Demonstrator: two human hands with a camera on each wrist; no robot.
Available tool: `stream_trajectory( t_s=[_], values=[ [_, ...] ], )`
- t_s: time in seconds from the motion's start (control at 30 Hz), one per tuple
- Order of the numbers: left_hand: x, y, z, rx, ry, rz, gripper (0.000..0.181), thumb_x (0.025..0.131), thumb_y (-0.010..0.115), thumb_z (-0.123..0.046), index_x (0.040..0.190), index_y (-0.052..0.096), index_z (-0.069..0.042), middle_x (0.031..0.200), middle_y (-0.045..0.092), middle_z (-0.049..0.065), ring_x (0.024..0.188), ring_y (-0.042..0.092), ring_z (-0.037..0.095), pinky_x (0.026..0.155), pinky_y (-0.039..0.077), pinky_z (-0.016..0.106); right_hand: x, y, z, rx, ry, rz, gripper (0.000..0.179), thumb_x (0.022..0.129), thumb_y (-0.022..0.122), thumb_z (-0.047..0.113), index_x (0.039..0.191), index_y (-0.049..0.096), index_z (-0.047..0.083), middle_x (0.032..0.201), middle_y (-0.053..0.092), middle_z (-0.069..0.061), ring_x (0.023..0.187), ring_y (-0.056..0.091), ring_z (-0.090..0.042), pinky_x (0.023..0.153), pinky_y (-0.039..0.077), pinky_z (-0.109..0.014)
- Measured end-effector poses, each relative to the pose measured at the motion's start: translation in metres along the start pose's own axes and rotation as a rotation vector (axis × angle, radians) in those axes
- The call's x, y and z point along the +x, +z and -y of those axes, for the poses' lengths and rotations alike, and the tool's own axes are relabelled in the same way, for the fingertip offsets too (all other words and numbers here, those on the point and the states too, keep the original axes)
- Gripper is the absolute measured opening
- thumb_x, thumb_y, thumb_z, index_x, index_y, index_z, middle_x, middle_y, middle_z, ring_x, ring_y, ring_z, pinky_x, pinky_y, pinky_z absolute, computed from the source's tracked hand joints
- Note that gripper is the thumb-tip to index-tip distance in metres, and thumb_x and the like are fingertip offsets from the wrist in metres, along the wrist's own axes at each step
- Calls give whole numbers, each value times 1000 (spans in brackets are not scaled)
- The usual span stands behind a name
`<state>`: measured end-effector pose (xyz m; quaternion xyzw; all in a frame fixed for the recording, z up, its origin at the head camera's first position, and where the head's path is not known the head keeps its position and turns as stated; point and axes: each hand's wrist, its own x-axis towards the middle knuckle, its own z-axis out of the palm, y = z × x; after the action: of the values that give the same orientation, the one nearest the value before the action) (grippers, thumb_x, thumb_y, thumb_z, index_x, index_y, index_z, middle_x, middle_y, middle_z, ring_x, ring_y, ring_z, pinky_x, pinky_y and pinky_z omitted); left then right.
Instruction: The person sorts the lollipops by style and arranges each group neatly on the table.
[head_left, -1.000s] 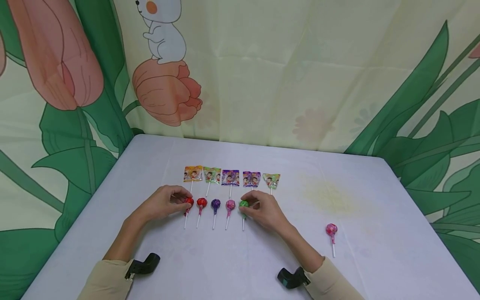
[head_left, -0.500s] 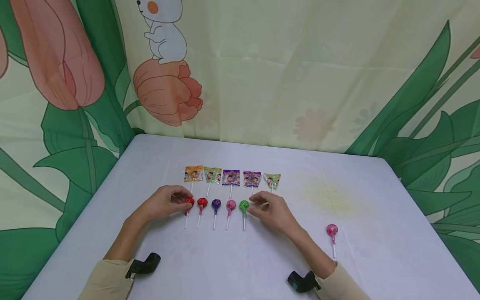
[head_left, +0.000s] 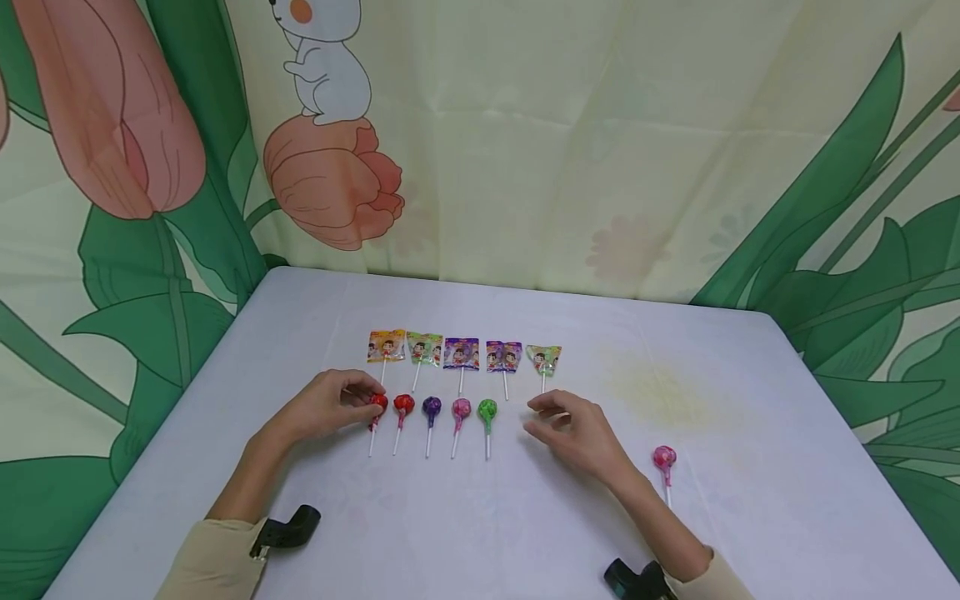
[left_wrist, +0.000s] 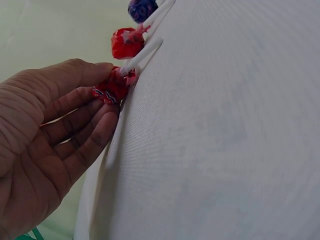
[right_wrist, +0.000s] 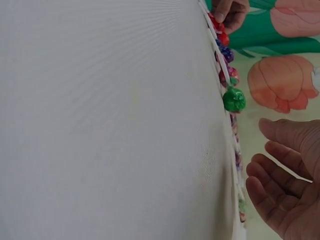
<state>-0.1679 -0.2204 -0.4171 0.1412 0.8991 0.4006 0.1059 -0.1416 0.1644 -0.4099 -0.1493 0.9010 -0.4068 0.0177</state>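
My left hand (head_left: pixel 335 405) pinches the head of the leftmost red lollipop (left_wrist: pixel 114 89) between thumb and fingers, at the left end of the near row. Beside it lie a second red lollipop (head_left: pixel 403 406), a purple lollipop (head_left: pixel 431 407), a pink lollipop (head_left: pixel 461 408) and a green lollipop (head_left: pixel 487 410), sticks pointing toward me. My right hand (head_left: pixel 573 431) holds nothing, its fingers loosely bent, just right of the green lollipop. In the right wrist view the green head (right_wrist: pixel 234 99) sits apart from the thumb.
Behind runs a far row of lollipops in flat printed wrappers, from an orange one (head_left: pixel 386 346) to a green one (head_left: pixel 543 360). A single pink lollipop (head_left: pixel 663 457) lies at the right on the white tablecloth (head_left: pixel 450 533). A printed curtain (head_left: pixel 525 167) hangs behind.
My right hand has let go of the green lollipop and moved away to the right. The left hand has stayed on the leftmost red lollipop.
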Motion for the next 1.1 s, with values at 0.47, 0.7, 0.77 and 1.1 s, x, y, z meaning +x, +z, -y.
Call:
stream_trajectory(
  t_s=[0.47,0.7,0.77,1.1],
  values=[
    [0,-1,0,5,5,-3,23,89,79,-11,111,73,-5,95,69,0,87,61,16,86,57,36,-12,-19,-10,18,36,-47,29,88,81,15,114,73,5,108,74,-7,97,70,-20,88,59,-39],
    [0,-1,1,1,14,1,23,90,78,-11,111,73,-5,96,69,-1,87,61,16,84,56,33,-18,-26,-14,25,41,-68,31,88,81,16,115,72,4,109,74,-8,97,71,-21,87,60,-37],
    [0,0,0,-1,11,1,22,89,78,-11,110,73,-6,96,69,0,87,61,16,85,56,33,-19,-29,-15,23,36,-79,31,88,81,15,115,72,4,109,74,-9,97,71,-22,86,60,-37],
    [-1,-1,-2,-3,16,-5,22,89,79,-11,110,73,-5,96,70,1,87,62,15,85,57,33,-30,-39,-23,26,23,-118,30,87,82,14,115,73,5,109,75,-8,96,70,-16,84,59,-29]
  ],
)
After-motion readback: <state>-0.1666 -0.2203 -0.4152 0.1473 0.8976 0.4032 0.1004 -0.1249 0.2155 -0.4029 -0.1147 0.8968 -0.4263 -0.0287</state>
